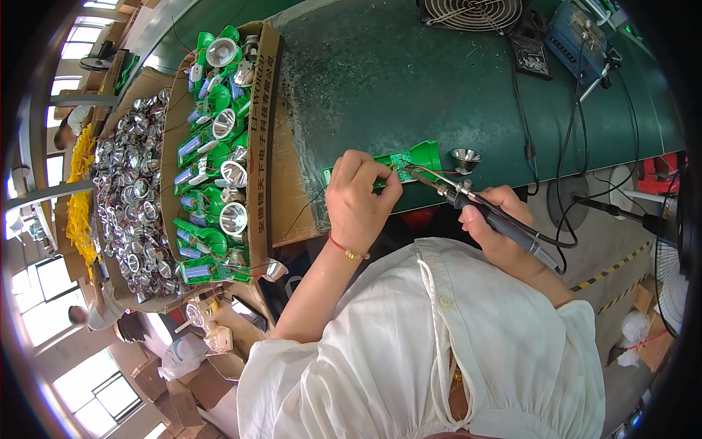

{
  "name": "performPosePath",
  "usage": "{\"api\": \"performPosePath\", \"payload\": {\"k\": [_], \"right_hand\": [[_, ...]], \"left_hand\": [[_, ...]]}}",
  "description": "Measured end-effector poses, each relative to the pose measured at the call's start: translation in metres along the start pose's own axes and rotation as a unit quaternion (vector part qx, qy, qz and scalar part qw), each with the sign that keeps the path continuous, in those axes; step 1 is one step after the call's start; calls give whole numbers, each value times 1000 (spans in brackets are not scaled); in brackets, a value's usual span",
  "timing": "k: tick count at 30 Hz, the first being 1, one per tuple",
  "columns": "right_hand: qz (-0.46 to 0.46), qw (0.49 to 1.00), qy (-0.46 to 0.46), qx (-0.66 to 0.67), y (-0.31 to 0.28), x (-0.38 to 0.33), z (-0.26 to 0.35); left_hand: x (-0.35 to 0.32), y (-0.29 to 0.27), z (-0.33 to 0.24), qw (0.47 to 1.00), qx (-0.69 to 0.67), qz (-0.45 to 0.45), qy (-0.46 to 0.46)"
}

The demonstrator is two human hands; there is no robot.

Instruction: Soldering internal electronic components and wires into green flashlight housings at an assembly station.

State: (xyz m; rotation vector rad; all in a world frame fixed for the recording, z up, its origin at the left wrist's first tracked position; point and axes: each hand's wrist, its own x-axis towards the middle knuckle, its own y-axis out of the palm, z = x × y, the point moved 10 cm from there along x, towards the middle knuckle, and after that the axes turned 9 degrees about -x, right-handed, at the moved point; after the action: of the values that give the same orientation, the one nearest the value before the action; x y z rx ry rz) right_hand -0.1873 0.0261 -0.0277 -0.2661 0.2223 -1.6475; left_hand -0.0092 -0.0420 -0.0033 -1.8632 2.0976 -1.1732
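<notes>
My right hand (501,219) is wrapped round a soldering iron (515,233) with a dark handle. Its metal tip end reaches over a small circuit board (399,159) in a green plastic flashlight housing (424,154) near the bench's front edge. Beside that board, my left hand (358,194) is closed in a pinch over the housing; what lies between its fingertips is too small to make out, and the hand hides part of the housing. A silvery reflector cup (465,156) lies just right of the housing, with a red wire running toward the board.
At the left stands a cardboard box (265,139) of green flashlight halves with reflectors. Beyond it, another box holds many loose reflectors (135,190). A fan grille (474,11), a blue soldering station (578,44) and hanging black cables (528,139) occupy the back and right of the green bench (365,73).
</notes>
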Motion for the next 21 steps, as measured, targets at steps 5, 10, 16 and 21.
{"api": "performPosePath", "payload": {"k": [5, 10, 16, 21], "right_hand": [[-11, 1000, 1, 11, -6, -4, -1], [-9, 1000, 7, 18, -11, -4, 0], [-28, 999, 14, 36, -21, -7, -2], [-84, 994, 33, 58, -38, -10, -9]], "left_hand": [[0, 0, 1, 1000, -6, 2, -5], [0, 1, 2, 1000, -13, 3, -5], [2, 0, -1, 1000, -8, 3, -5], [2, 2, -4, 1000, -3, 8, 2]]}}
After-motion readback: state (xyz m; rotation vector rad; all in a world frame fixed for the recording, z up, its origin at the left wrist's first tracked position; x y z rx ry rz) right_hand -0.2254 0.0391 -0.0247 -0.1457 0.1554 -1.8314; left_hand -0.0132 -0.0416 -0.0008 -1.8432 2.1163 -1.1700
